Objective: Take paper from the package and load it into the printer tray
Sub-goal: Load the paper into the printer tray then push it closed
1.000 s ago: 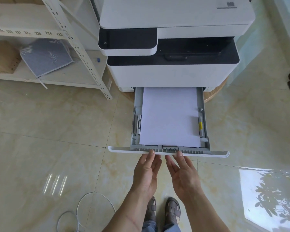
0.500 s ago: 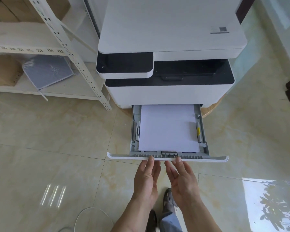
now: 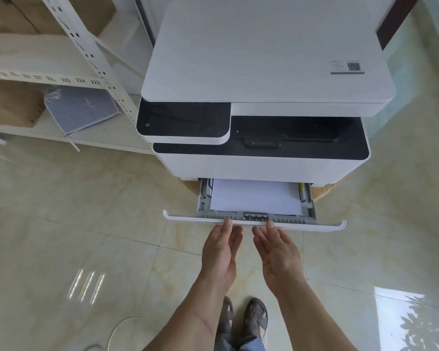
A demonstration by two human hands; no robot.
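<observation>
A white and black printer (image 3: 264, 79) stands low on the floor. Its grey paper tray (image 3: 312, 219) sticks out partway at the bottom, with a white front panel (image 3: 188, 219). A stack of white paper (image 3: 255, 198) lies flat in the tray. My left hand (image 3: 221, 252) and my right hand (image 3: 279, 254) are side by side, fingers straight, fingertips touching the middle of the tray's front panel. Neither hand holds anything. The paper package is not in view.
A white metal shelf rack (image 3: 86, 49) stands to the left with cardboard boxes (image 3: 13, 105) and a grey-blue folder (image 3: 84, 110). The floor is glossy beige tile. A white cable (image 3: 123, 328) loops by my sandalled feet (image 3: 243, 320).
The tray has slid well into the printer, with less paper showing. Both hands moved forward with its front panel.
</observation>
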